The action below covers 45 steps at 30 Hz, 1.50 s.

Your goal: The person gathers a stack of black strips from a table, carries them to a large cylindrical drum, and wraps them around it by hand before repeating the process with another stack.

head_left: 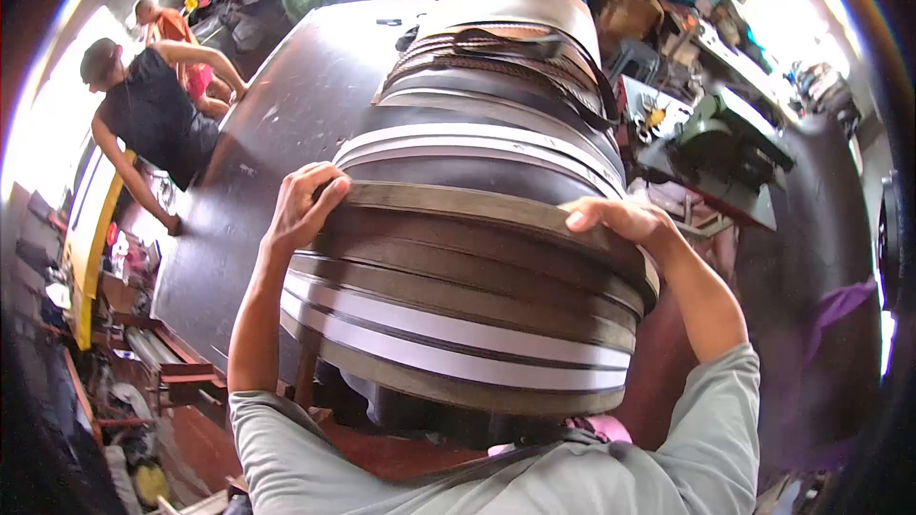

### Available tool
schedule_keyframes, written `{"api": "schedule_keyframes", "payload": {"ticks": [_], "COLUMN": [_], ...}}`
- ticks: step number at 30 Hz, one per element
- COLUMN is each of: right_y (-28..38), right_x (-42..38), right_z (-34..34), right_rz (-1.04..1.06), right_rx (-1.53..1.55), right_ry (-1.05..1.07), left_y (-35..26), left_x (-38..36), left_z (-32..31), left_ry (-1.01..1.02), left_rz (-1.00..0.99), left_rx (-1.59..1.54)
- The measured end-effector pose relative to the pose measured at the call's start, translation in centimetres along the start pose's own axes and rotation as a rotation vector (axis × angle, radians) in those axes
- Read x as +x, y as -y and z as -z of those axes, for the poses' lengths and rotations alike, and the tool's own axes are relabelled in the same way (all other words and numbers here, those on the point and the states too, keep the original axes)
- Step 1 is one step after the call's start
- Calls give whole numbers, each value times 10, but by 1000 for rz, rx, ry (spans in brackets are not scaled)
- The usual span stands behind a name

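Observation:
A tall stack of long flat strips (pixel 477 286), dark, brown and white, lies along a big dark table (pixel 286 133) and runs away from me. My left hand (pixel 303 202) grips the left end of the top brown strip (pixel 458 205), fingers curled over its edge. My right hand (pixel 615 221) presses on the right end of the same strip, fingers hooked over it. Both my forearms reach up from grey sleeves.
A person in a dark top (pixel 153 114) leans on the table's left edge; another person in orange (pixel 172 29) is behind. A green machine (pixel 725 143) and cluttered benches stand at the right. Metal frames and clutter (pixel 143 362) lie at the lower left.

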State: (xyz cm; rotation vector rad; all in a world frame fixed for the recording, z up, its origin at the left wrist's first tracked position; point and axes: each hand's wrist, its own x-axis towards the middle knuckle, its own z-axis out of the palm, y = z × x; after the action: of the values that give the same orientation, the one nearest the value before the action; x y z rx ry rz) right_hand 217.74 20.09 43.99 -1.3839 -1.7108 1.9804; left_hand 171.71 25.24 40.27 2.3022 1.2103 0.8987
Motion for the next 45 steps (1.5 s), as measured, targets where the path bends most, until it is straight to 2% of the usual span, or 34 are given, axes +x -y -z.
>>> {"api": "schedule_keyframes", "payload": {"ticks": [4,5,7,8,9,10,11,13,14,15,16,17,18,20,23,24,26,27,29,31,32,33,34,35,37,39,40,41,43,44,45], "right_y": [2,5,3,6,-2,-15,-28,-69,-95,-124,-153,-162,-175,-198,-214,-217,-224,-227,-234,-245,-239,-247,-247,-247,-246,-238,-237,-232,-220,-224,-220], "right_x": [3,-3,-11,-20,-29,-43,-56,-80,-88,-93,-95,-105,-107,-96,-96,-96,-88,-85,-82,-70,-77,-73,-74,-75,-77,-81,-80,-82,-88,-85,-83], "right_z": [-3,-5,-10,-12,-20,-15,-8,10,17,22,21,16,14,12,11,13,18,18,23,23,26,23,23,23,27,29,32,34,35,30,26], "right_rz": [89,170,319,297,178,226,277,335,332,332,292,250,292,349,362,384,445,478,466,551,492,568,570,570,632,603,595,615,619,706,788], "right_rx": [-32,-105,-222,-323,-490,-468,-449,-445,-315,-184,-62,-36,-16,-58,-81,-211,-227,-234,-216,-245,-172,-184,-193,-199,-217,-203,-203,-215,-246,-352,-325], "right_ry": [35,82,144,172,-45,-80,-113,-328,-327,-320,-338,-313,-307,-271,-268,-317,-299,-295,-219,-252,-186,-212,-218,-219,-203,-170,-131,-100,-130,-246,-299], "left_y": [10,11,7,9,10,7,-3,-38,-47,-77,-111,-143,-169,-207,-212,-213,-213,-215,-218,-218,-229,-239,-243,-249,-258,-248,-249,-243,-241,-239,-240], "left_x": [0,2,9,11,10,10,12,18,21,29,37,48,57,78,95,96,99,99,103,112,119,121,120,117,116,113,114,113,113,110,110], "left_z": [-3,0,5,5,7,10,12,14,11,8,-1,-14,-27,-49,-73,-74,-73,-74,-73,-75,-78,-78,-83,-88,-92,-91,-90,-89,-89,-88,-87], "left_ry": [3,35,105,110,117,110,97,113,77,107,176,240,253,620,779,803,879,904,911,927,979,1026,961,937,990,952,973,976,979,963,945], "left_rz": [103,150,146,92,43,12,-19,-48,-56,-185,-191,-197,-206,-118,20,20,280,283,385,342,325,323,206,210,356,223,277,249,241,229,215], "left_rx": [-102,-111,-74,-76,-79,2,83,232,311,307,245,184,187,242,212,221,134,144,99,135,198,263,240,241,306,270,271,252,239,252,264]}}
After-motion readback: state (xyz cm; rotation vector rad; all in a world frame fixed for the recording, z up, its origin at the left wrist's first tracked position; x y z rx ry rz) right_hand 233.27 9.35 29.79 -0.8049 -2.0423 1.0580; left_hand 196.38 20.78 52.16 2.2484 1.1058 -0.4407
